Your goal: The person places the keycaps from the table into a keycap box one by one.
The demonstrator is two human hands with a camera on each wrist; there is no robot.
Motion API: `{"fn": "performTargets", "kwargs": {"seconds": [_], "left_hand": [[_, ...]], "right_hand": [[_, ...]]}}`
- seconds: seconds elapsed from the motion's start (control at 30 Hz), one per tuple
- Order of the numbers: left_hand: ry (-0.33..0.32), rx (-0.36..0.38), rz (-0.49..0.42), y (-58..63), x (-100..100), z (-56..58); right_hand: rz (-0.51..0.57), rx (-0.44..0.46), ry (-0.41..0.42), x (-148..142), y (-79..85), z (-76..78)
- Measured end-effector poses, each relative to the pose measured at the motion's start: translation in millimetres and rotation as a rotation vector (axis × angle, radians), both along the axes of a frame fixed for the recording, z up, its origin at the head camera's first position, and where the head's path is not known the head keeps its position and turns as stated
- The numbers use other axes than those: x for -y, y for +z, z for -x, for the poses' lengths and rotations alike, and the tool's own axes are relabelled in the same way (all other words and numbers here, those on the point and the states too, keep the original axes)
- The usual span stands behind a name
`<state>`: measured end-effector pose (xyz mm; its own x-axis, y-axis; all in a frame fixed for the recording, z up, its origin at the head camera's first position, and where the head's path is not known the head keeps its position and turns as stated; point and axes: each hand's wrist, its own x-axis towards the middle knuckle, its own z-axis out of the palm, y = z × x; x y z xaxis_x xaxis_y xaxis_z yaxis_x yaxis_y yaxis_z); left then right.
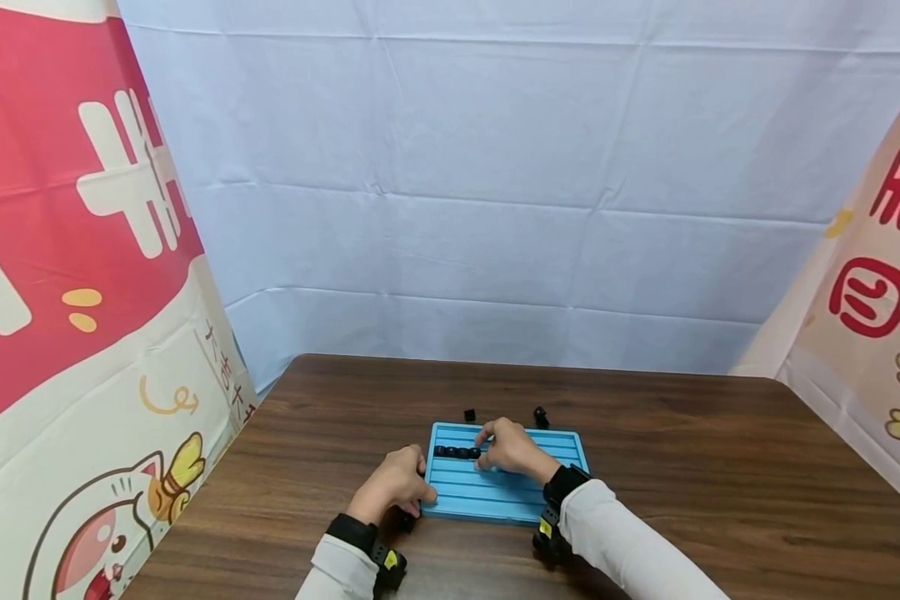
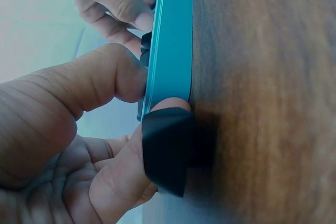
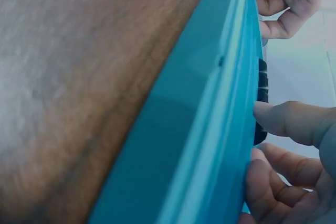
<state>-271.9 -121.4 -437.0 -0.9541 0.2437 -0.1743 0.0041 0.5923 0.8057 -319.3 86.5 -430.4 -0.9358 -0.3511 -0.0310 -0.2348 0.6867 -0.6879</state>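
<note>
A light-blue ridged tray lies on the table, with a row of small black blocks in one of its upper grooves. My left hand grips the tray's left edge; in the left wrist view its thumb presses the rim and a finger touches the side. Close to that finger is a loose black block with bevelled sides. Over the tray, my right hand pinches the block at the right end of the row. In the right wrist view its thumb covers part of the row.
Beyond the tray's far edge sit a small black block and another black piece. The brown wooden table extends to both sides. A pale cloth hangs behind it, with printed cloths left and right.
</note>
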Motion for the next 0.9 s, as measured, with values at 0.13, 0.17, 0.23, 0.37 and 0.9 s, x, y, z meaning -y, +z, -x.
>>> {"fn": "performTargets", "kwargs": {"seconds": [0.13,0.17,0.23,0.37,0.9], "left_hand": [[-0.004,-0.001,-0.002,-0.7,-0.6,0.0],[-0.002,0.001,-0.003,-0.8,-0.8,0.0],[0.001,0.003,-0.004,-0.8,-1.1,-0.1],[-0.001,0.001,-0.012,-0.4,-1.1,-0.5],[0.008,0.002,-0.008,-0.5,-1.8,-0.1]], "right_hand": [[-0.026,-0.008,0.048,-2.6,4.6,-3.7],[-0.038,-0.008,0.058,-3.2,6.5,-4.9],[-0.065,-0.010,0.079,-4.8,10.3,-7.0],[-0.128,-0.022,0.097,-9.6,18.1,-10.7],[-0.309,-0.075,0.109,-31.4,46.0,-12.4]]}}
